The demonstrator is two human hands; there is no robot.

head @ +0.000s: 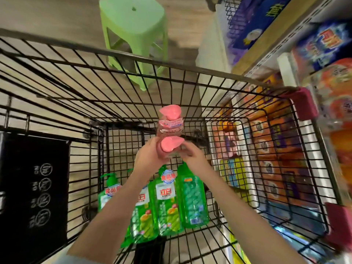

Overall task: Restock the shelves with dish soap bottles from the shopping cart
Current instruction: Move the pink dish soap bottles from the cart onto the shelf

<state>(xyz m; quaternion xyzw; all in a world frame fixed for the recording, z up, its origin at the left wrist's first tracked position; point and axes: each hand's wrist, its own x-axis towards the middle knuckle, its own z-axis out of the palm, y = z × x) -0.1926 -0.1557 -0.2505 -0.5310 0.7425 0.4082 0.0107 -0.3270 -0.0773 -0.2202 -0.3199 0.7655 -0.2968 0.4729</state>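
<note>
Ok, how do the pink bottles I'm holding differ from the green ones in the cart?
The pink bottles have broad pink caps; the green bottles have narrow green tops. The left hand and right hand hold the pink bottles up; the green bottles lie flat in the cart. Both kinds carry labels.

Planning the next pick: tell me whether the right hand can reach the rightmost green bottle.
Probably not yet: the right hand, with the left hand, holds the pink-capped bottles. Once freed, likely yes; the rightmost green bottle lies uncovered below it in the open cart.
</note>
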